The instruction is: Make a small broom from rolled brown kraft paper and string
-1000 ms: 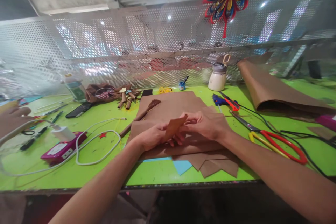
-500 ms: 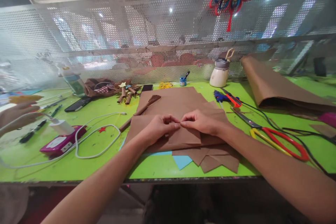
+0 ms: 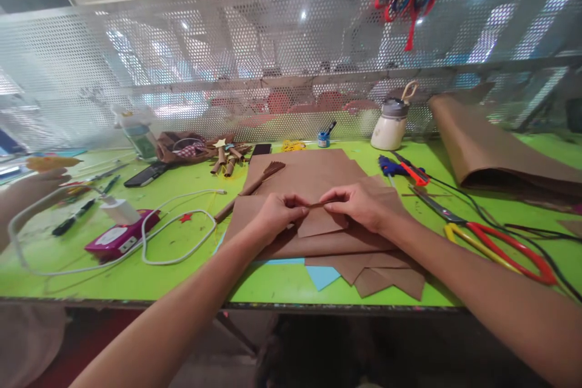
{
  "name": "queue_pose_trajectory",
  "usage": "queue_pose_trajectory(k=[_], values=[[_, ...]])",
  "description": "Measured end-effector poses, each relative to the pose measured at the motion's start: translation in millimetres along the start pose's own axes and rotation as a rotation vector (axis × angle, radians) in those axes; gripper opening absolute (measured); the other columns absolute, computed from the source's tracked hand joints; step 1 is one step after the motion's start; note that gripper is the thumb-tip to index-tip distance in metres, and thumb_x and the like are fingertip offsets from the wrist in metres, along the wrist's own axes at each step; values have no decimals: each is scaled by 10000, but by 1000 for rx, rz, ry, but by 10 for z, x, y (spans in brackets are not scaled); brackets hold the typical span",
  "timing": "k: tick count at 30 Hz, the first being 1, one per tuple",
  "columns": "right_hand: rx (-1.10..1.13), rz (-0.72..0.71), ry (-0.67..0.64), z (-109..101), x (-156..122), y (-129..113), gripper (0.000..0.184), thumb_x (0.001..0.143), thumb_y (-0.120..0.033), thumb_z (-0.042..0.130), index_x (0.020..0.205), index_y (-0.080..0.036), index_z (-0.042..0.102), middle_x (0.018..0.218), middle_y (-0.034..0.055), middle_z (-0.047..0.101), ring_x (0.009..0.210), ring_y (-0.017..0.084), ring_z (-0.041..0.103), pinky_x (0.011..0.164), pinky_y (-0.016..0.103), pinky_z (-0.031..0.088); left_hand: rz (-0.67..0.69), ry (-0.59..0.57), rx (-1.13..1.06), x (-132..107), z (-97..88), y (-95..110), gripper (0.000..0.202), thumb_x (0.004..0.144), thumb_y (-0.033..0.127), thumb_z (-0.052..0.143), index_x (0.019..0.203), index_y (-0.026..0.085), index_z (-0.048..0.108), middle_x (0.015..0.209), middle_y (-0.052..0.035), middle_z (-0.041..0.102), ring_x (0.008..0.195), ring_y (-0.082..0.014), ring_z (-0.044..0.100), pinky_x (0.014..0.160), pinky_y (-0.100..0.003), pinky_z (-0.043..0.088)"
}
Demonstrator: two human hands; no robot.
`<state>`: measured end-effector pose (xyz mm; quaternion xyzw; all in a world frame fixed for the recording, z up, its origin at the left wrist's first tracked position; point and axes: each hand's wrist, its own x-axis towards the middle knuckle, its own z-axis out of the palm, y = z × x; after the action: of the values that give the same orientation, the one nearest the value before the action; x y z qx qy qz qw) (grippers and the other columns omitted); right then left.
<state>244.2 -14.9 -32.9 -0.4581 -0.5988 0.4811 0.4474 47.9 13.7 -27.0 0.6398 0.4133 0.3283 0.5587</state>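
My left hand (image 3: 278, 213) and my right hand (image 3: 357, 205) are both closed in a pinch on the top edge of a small brown paper piece (image 3: 321, 222). The hands are a short way apart, with the folded edge stretched between them. The piece hangs just above a stack of brown paper sheets (image 3: 313, 185) on the green table (image 3: 136, 279). A blue sheet corner (image 3: 322, 276) pokes out under the stack near the front edge.
Red-handled scissors (image 3: 495, 241) and a blue glue gun (image 3: 391, 168) lie to the right, a large brown paper roll (image 3: 495, 151) behind them. A white jar (image 3: 390, 124) stands at the back. A pink device (image 3: 120, 236) with white cable lies left. Another person's hand (image 3: 25, 191) is at far left.
The paper piece was held up tilted; both hands brought it down flat over the stack, then drew slightly apart along its top edge.
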Motion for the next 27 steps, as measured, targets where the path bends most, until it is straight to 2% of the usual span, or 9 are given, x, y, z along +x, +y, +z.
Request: queue_pose_trajectory(k=[5,9,11,14,16,19,24,27], values=[[58,-4,38,8,4,24,236,637,-284,679,810,-123,674,424,-67,492,355,63,382,356,200,289,0,-20,-56,4,-17,7,248,594,242,710,788,124,612,523,35,511,449,-74,443,441,-199,321],[-146,-104,57,9,-13,-3,207,669,-276,648,810,-137,706,510,-26,568,442,93,460,419,223,353,20,-43,-104,-9,-19,63,212,658,305,649,765,125,622,601,6,534,499,-83,471,454,-203,323],[-257,-198,53,14,-19,-27,188,690,-269,637,807,-150,724,626,13,639,550,125,529,500,243,409,7,-71,-66,-20,-20,90,272,717,396,606,746,126,626,596,6,527,469,-75,428,430,-207,286],[-335,-321,34,19,-19,-46,163,726,-262,631,808,-170,737,755,46,685,695,160,582,636,276,454,-12,-188,66,-41,-24,122,364,759,482,575,631,142,566,489,39,437,415,-65,340,411,-218,222],[-349,-356,25,18,-15,-43,152,741,-263,635,810,-176,739,771,53,691,727,168,595,686,293,463,9,-246,135,-53,-28,139,404,776,494,561,568,153,508,463,45,401,413,-65,323,417,-222,216],[-350,-368,25,12,-7,-30,142,743,-273,648,811,-190,741,786,55,698,745,175,611,719,309,473,24,-267,152,-53,-32,145,411,768,495,578,554,155,491,474,41,401,433,-67,325,431,-219,226],[-321,-377,25,9,-8,-38,136,728,-266,645,790,-202,747,782,47,692,750,170,611,709,297,470,-44,-259,67,-12,-50,72,323,717,463,645,722,143,606,496,57,385,437,-65,306,423,-209,203],[-283,-275,-3,8,-34,-65,186,728,-258,621,849,-176,736,719,32,666,595,128,558,563,258,442,-30,-242,79,-2,-59,33,321,713,460,649,753,143,624,496,60,394,438,-66,309,425,-210,198]])
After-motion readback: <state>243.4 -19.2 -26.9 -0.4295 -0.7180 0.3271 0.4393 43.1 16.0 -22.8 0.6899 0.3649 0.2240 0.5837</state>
